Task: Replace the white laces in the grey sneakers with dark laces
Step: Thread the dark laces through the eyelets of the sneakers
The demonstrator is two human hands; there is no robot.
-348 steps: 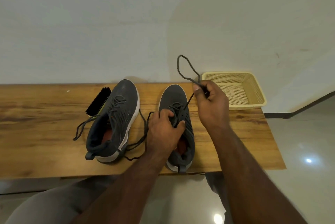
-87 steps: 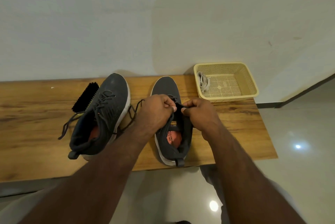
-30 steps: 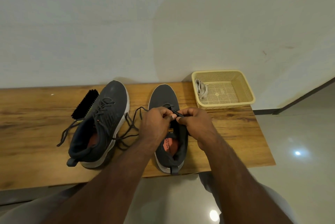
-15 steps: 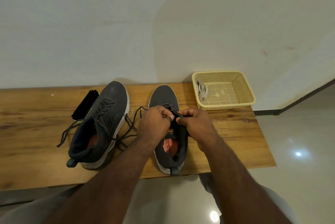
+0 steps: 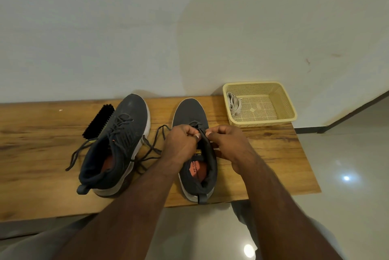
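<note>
A black-bristled shoe brush [image 5: 99, 121] is lying at the far left of the wooden worktop [image 5: 37, 144], set aside and just beside the left grey sneaker [image 5: 116, 144]. That sneaker is sitting slightly tilted, already threaded with a dark lace [image 5: 117, 121] whose loose round-cord ends are trailing over the grainy wood on both sides, seemingly left untied for later. Its upper looks like soft knit over a pale rubber sole.

The left hand [image 5: 181, 144] and the right hand [image 5: 229, 144] are meeting over the right grey sneaker [image 5: 192, 115], toe pointing away. The fingers [image 5: 196, 135] of both hands are curling in and pinching the second dark lace [image 5: 203, 133] near the upper eyelets, probably to draw it snug while steadying the tongue. An orange insole [image 5: 197, 170] is showing in the open collar.

At the far right, the cream perforated plastic basket [image 5: 282, 99] is holding the removed white laces [image 5: 233, 105], flat and bundled against its left wall.
</note>
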